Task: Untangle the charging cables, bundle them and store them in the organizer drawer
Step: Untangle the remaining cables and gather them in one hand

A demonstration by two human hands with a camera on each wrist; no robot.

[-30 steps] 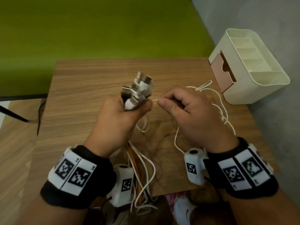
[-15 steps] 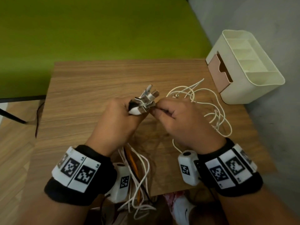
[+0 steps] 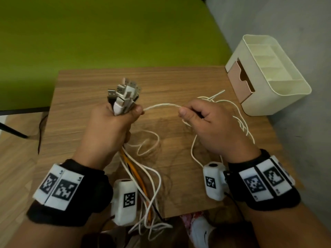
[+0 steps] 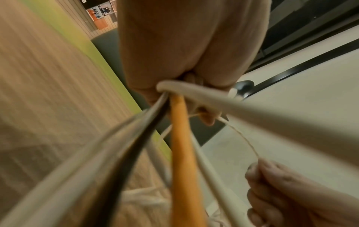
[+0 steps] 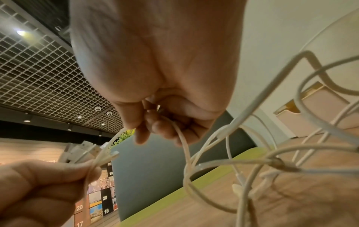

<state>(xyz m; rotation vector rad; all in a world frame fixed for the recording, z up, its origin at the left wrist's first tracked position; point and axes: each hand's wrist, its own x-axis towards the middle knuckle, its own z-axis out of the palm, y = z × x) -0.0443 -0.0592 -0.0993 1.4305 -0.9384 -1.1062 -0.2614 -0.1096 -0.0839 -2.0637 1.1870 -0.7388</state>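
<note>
**A:** What has just changed at the table?

**B:** The two hands have moved apart. Half a second ago they were touching, right thumb and forefinger working at the plugs. Now the left hand (image 3: 114, 120) is a closed fist round a bunch of USB plugs (image 3: 123, 94), which stick up out of it above the wooden table (image 3: 86, 108), while the right hand (image 3: 202, 120) has slid away to the right along one thin white cable (image 3: 161, 105).

**A:** How does the right hand hold it?

**B:** Thumb and forefinger pinch the cable, and the other fingers are curled in behind. The stretch between the hands arcs gently and is not pulled tight.

**A:** Where are the rest of the cables?

**B:** From under the left fist several white leads, an orange cable (image 3: 136, 174) and a dark one hang down past the near edge of the table. Beyond the right hand lies a loose white tangle (image 3: 231, 113) on the tabletop; the wrist view shows loops crossing there.

**A:** And the organizer?

**B:** The cream organizer (image 3: 279, 101) stands at the far right corner, just past the tangle. Its pink drawer (image 3: 240, 81) faces the table and, I judge, stands slightly open.

**A:** So how far along is it?

**B:** Early, I would say. Gathering the plug ends looks done; this pull seems to be drawing one cable straight out of the tangle. Bundling and storing are yet to come. If a loop snags, the whole tangle may drag along.
</note>
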